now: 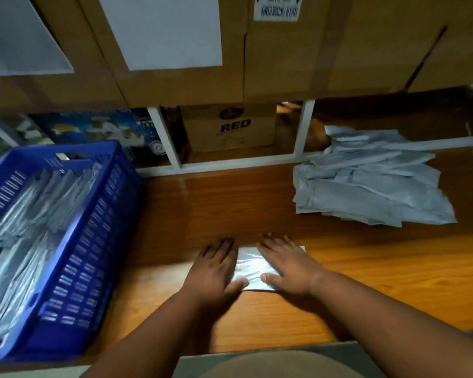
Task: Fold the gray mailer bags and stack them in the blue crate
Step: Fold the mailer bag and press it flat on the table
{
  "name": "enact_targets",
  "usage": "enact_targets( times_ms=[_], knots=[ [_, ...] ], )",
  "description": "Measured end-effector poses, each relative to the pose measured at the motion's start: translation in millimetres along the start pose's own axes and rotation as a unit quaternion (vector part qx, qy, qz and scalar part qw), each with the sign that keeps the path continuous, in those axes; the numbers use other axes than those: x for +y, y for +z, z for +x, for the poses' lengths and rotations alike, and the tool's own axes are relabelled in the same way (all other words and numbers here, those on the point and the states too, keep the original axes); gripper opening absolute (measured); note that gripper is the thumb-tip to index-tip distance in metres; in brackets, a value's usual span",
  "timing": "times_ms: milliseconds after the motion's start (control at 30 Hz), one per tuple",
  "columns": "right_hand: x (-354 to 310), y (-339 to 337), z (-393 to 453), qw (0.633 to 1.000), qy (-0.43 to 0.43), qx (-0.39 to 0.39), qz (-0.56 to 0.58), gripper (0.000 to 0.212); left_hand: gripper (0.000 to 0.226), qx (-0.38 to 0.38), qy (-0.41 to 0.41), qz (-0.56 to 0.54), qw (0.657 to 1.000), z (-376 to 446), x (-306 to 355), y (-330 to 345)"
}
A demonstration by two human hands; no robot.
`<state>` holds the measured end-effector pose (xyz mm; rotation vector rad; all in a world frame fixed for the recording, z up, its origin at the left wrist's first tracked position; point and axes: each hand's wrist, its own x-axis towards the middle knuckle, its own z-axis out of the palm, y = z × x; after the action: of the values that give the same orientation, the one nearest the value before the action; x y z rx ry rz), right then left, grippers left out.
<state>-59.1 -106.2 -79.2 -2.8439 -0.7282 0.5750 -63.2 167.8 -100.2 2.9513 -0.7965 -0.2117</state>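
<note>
Gray, shiny folded mailer bag (250, 268) flat on the wooden bench (366, 282), at the near centre, pinned under both hands. Left hand (213, 271) spread flat over its left end, fingers straight and close together, thumb lying across the near edge. Right hand (287, 266) likewise flat over the right end, fingers extended toward 12 o'clock, thumb pointing in at the left thumb; nothing gripped, only pressed down. Strip of bag bare between the two palms, one corner peeking out beyond the right fingers.

At 9 o'clock from the bag, blue crate (93, 241) with slotted walls on the bench, packed with folded gray bags (25, 230) standing on edge in rows. At 2 o'clock, well apart from the hands, loose pile of unfolded gray mailer bags (372, 184), fanned and overlapping.

At 12 o'clock, past the bench's far edge, white frame (301, 126) with a brown carton (230, 129) behind it, printed "RED" in bold black under a dark logo too blurred to read. Left of that, blue printed box (99, 129), wording illegible. Above, large cardboard boxes (339, 50) with blank white sheets (164, 28) and an upside-down white label (277, 8), text too small to make out.
</note>
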Motion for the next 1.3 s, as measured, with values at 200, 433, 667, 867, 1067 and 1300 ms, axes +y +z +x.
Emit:
enact_targets(
  times_ms=[200,433,667,867,1067,1300],
  knots=[
    [-12,-38,-4,0.999,0.027,-0.002,0.018,0.102,0.067,-0.051,-0.103,-0.037,0.993,28,6,-42],
    [-19,-57,9,0.994,0.033,-0.098,0.021,0.083,0.019,-0.119,-0.117,-0.096,0.981,28,3,-64],
    [-37,-83,34,0.996,-0.033,-0.048,0.065,0.049,0.011,-0.019,-0.105,-0.164,0.981,-11,9,-138],
    [-53,-159,64,0.994,-0.094,-0.014,0.06,0.007,0.016,0.055,-0.146,-0.121,0.98,-61,-35,-202],
    [-127,-241,109,0.982,-0.173,0.066,-0.046,0.005,0.032,0.19,-0.262,-0.101,0.941,-124,-92,-242],
    [-261,-306,169,0.948,-0.271,0.139,-0.098,0.01,0.029,0.271,-0.362,-0.091,0.887,-214,-140,-273]
  ],
)
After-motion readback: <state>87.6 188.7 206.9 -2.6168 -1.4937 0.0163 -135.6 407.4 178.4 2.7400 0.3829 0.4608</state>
